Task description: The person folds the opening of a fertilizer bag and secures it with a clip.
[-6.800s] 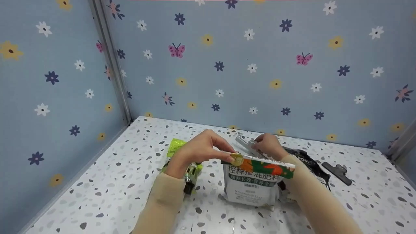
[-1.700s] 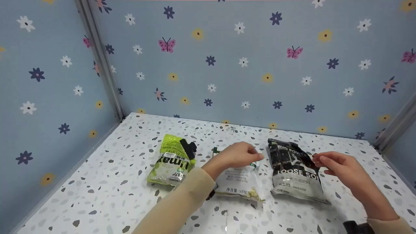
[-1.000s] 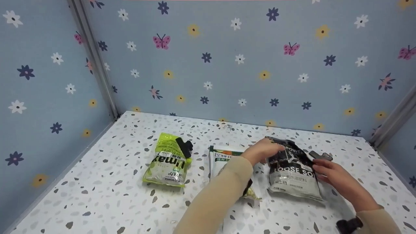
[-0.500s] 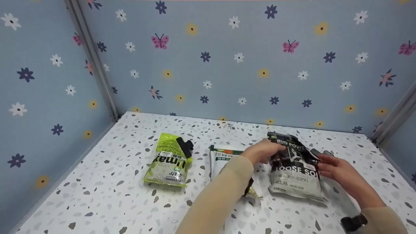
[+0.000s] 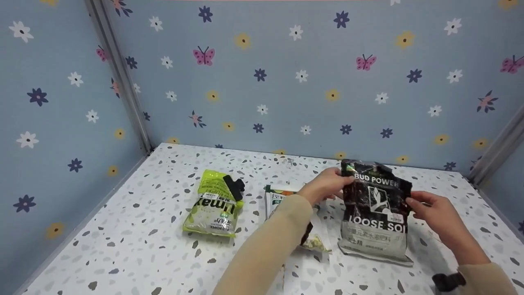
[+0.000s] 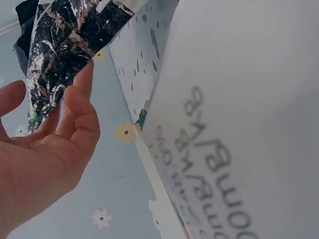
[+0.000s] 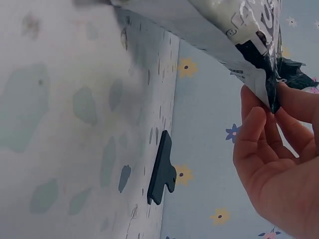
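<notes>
A black and white "LOOSE SOIL" bag [image 5: 373, 235] stands nearly upright on the table, its crumpled black top raised. My left hand [image 5: 326, 184] grips its upper left edge between thumb and fingers. At the opposite edge, my right hand [image 5: 434, 211] pinches the black film; in the right wrist view the right hand [image 7: 281, 159] has thumb and fingers meeting on that corner. A black clip [image 7: 160, 172] lies on the table behind the bag, hidden in the head view.
To the left lies a green bag [image 5: 211, 215] with a black clip [image 5: 234, 187] on its upper right corner. A white bag [image 5: 273, 200] lies flat in the middle, partly covered by my left arm. Patterned panels stand behind and left of the speckled table [image 5: 135, 246].
Earlier both hands were at the white bag, then standing; it now lies flat. They moved right to the black bag, took its two sides and raised its top from lying to nearly upright.
</notes>
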Tool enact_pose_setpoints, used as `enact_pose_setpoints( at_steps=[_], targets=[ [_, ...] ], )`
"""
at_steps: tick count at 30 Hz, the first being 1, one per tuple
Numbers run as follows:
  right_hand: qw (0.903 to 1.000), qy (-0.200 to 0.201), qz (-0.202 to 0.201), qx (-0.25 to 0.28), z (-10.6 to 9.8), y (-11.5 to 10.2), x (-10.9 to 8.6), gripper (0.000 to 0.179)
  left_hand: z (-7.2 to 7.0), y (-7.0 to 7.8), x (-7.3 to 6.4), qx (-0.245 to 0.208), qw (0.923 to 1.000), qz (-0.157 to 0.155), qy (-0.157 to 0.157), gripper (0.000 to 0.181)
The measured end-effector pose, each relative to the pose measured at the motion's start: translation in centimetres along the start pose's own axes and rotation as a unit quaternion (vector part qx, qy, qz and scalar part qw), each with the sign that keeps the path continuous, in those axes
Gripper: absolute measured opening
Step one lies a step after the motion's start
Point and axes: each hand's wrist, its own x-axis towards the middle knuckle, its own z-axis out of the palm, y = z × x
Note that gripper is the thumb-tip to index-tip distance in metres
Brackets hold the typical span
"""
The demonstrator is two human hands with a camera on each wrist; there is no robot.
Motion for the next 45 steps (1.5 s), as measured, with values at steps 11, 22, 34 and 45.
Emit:
enact_pose_setpoints(
  at_steps=[11,22,34,45],
  targets=[
    [0.9996,0.000,-0.011,-0.026,-1.7,-1.0,-0.5,0.059,-0.9,0.7,-0.5,0.094,0.9835,0.120,0.097,0.018],
    [0.9974,-0.024,-0.051,-0.043,-3.2,-1.6,-1.2,0.053,-2.4,1.2,-2.4,0.122,0.9691,0.203,0.069,0.013],
    [0.9924,-0.050,-0.102,-0.047,-3.8,-1.7,-1.8,0.029,-2.9,1.1,-3.5,0.111,0.9602,0.254,0.033,0.011],
    [0.9845,-0.084,-0.154,0.000,-4.6,-1.3,-2.0,0.028,-1.6,2.9,-4.2,0.142,0.9450,0.294,-0.012,0.033]
  ],
)
